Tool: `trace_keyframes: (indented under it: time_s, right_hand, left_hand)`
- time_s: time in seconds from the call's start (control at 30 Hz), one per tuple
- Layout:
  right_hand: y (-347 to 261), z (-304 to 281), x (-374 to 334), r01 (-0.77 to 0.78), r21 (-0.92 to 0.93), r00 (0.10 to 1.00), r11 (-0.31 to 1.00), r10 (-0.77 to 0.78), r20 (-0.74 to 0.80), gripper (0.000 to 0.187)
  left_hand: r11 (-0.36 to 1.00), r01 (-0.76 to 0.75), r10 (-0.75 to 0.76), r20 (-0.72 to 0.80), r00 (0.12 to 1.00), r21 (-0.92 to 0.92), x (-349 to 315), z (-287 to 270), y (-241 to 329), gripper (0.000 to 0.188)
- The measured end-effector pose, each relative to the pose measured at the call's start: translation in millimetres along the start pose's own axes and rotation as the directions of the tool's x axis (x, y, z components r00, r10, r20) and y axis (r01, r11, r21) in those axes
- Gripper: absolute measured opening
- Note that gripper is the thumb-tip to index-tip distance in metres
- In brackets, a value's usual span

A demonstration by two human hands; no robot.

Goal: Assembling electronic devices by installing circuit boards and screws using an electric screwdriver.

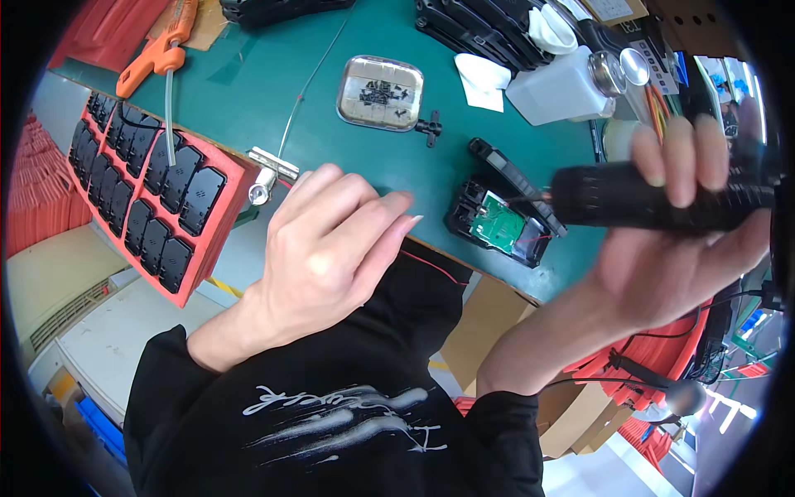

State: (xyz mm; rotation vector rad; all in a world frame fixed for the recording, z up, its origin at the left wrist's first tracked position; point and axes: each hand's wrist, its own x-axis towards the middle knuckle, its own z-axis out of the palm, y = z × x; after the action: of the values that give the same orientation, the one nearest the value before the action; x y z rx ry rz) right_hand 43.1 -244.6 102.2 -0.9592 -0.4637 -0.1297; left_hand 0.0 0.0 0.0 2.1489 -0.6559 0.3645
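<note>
At the far left, well away from the left fingers, I see a pile of red foam sheets (40,174) standing behind a cream cabinet (62,253) with a slatted vent. Nearer those fingers, a red foam tray (222,232) leans at the table's edge, its compartments filled with flat black covers (201,201), and beyond it an orange glue gun (157,66) lies on the table. Just left of the knuckles, a metal clamp (269,166) sits at the rim, a thin cord running up from it across the green tabletop (319,137), which looks smooth and slightly glossy. The left hand (319,244) hangs over the near edge with its fingers curled and thumb close to the forefinger; I can't tell whether they pinch anything. Farther out from its fingertips stand a clear dish (354,79) with small dark screws (383,91) and, touching or just beside it, a small black fitting (431,127). Between the two hands, the open black casing (464,219) with its green circuit board (501,224) rests near the table's edge, left of the right fingers. Past it, on the far side, I have stacked black shells (480,37), a white paper (484,81) and a translucent bottle (559,89). The right hand (638,265), blurred, has its fingers wrapped round a black driver (662,199) whose bit points left over the board; contact I can't make out. Below that wrist is an open cardboard box (580,414), and the room beyond is brightly lit
</note>
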Motion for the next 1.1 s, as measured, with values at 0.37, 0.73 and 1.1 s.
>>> trace_keyframes:
  time_s: [0.37,0.73,1.1]
  right_hand:
    - [89,11,36,0.225,-0.053,0.971,0.973,-0.219,0.097,0.112]
    - [111,-6,39,0.278,-0.085,0.957,0.957,-0.269,0.106,0.114]
    - [96,4,36,0.27,-0.07,0.952,0.96,-0.255,0.173,0.114]
  left_hand:
    - [0.999,0.055,-0.055,-0.094,0.994,-0.002,6,-4,-15,0.022]
    - [0.992,0.071,-0.053,-0.172,0.984,0.1,38,3,-36,0.022]
    - [0.985,0.136,-0.113,-0.2,0.973,0.105,51,13,-40,0.023]
